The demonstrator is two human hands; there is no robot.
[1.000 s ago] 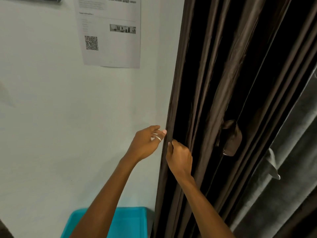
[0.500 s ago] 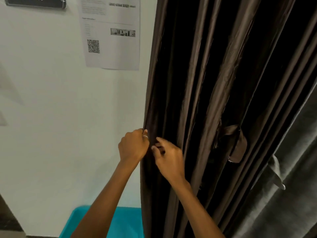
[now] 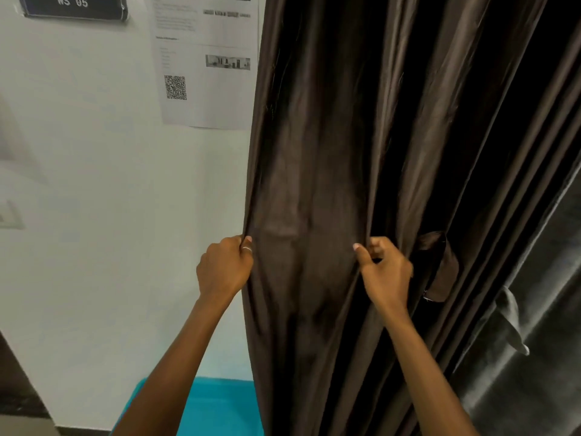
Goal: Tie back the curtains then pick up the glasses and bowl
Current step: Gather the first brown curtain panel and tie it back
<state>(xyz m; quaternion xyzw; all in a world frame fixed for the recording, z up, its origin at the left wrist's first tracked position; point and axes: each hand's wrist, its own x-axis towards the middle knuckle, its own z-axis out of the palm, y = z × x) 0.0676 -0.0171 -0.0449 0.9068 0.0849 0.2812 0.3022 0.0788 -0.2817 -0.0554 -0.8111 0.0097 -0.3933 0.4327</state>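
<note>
A dark brown pleated curtain [image 3: 393,136] hangs in front of me, filling the middle and right of the head view. My left hand [image 3: 224,269] grips its left edge at waist height. My right hand [image 3: 385,272] pinches a fold further right, and the cloth between the two hands is spread flat. A brown tie-back strap [image 3: 440,265] hangs from the folds just right of my right hand. A second, grey curtain [image 3: 540,309] with its own grey strap [image 3: 511,322] hangs at the far right. No glasses or bowl are in sight.
A white wall [image 3: 110,215] lies to the left, with a printed sheet bearing a QR code [image 3: 204,67] and a black "WS 05" sign [image 3: 74,4]. A turquoise bin [image 3: 220,407] stands on the floor below my arms. A light switch [image 3: 9,214] is at the left edge.
My hands have moved apart: the right hand went right along the curtain, the left hand stayed on the edge. The cloth between them is now stretched flat, and the view has shifted left.
</note>
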